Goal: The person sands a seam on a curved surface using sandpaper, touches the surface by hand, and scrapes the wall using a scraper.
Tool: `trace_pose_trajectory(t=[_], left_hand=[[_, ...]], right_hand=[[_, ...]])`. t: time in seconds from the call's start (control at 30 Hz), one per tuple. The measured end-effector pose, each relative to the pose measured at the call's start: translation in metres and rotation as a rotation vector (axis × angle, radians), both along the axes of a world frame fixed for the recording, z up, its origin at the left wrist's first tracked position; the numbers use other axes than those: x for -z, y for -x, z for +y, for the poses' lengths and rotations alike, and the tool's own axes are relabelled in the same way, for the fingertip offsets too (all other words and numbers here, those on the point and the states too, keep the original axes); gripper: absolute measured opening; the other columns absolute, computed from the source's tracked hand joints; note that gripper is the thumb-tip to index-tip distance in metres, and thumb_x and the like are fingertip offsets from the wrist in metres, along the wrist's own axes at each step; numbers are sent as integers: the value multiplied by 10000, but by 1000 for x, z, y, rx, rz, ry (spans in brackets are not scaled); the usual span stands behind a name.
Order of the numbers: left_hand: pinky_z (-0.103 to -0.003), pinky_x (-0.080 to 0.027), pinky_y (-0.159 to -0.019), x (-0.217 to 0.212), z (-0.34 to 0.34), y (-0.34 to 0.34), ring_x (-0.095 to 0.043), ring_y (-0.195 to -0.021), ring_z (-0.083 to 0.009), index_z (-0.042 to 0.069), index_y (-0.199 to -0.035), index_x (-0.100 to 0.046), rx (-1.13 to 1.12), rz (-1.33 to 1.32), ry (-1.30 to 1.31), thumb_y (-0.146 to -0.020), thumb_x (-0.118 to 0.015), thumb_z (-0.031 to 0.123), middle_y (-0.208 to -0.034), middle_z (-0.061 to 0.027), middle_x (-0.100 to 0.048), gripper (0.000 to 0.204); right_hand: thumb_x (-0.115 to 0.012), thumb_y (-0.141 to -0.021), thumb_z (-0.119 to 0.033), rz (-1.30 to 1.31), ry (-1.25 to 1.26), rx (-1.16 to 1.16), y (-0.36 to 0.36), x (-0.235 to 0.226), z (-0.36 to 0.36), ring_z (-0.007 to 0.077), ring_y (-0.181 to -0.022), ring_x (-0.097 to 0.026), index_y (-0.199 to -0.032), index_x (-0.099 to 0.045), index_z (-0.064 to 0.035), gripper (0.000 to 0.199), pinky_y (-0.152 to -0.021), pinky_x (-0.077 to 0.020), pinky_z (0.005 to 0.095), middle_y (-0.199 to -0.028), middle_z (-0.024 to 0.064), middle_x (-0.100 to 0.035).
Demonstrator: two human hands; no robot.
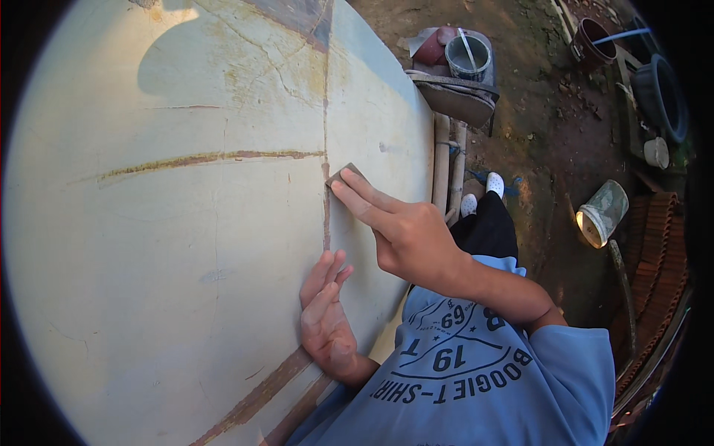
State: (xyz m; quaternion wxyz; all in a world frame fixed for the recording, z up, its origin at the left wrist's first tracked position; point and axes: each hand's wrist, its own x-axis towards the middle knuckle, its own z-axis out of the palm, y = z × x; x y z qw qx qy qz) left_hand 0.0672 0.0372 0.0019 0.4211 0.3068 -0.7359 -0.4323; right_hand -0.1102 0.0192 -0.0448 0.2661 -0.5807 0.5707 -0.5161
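My right hand (405,232) presses a small brown sanding pad (343,174) flat against a cream-painted wall (163,245), right on a vertical brown crack line (326,215). Two fingers lie stretched over the pad. My left hand (326,320) rests flat on the wall lower down, fingers together, holding nothing. A horizontal brown scraped streak (201,158) crosses the wall to the left of the pad.
Below me are bamboo poles (442,160), my white shoes (483,192) and bare dirt ground. Grey buckets (468,56) sit on a board at the top, another bucket (602,212) lies tipped to the right beside stacked red roof tiles (654,245).
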Motion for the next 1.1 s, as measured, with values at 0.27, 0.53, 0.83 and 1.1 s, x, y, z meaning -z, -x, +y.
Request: trace_pose_trajectory(t=[0.27, 0.53, 0.83, 1.1], left_hand=[[-517, -447, -1039, 3, -5, 3, -443, -1332, -513, -14, -1427, -451, 25, 29, -13, -993, -514, 467, -1499, -370, -326, 651], [-511, -431, -1056, -3, 2, -1, -434, -1348, -494, -37, -1428, -440, 35, 34, -41, -995, -506, 429, -1503, -365, -325, 640], [-505, -424, -1055, 0, 10, 3, -456, -1344, -458, -48, -1408, -454, -33, 26, -84, -983, -507, 371, -1495, -339, -365, 599], [-503, -394, -1077, 5, 5, 6, -443, -1360, -445, -54, -1409, -454, -8, 63, -117, -979, -520, 355, -1502, -321, -376, 597]], right_hand=[[-547, -717, 116, -38, 4, 8, -3, 1, 2, 362, -932, -693, -1383, -572, -123, 709, -769, -591, 387, -1389, 139, -573], [-548, -713, 119, -72, -13, -16, -5, -8, 7, 391, -936, -682, -1375, -572, -101, 698, -783, -582, 399, -1352, 168, -589], [-563, -759, 98, -87, 115, -5, 10, -3, -11, 387, -946, -678, -1339, -597, -72, 605, -799, -563, 410, -1327, 166, -606], [-577, -845, 69, -120, -45, -122, 5, 24, 22, 369, -965, -698, -1395, -553, -114, 580, -808, -567, 372, -1353, 135, -605]])
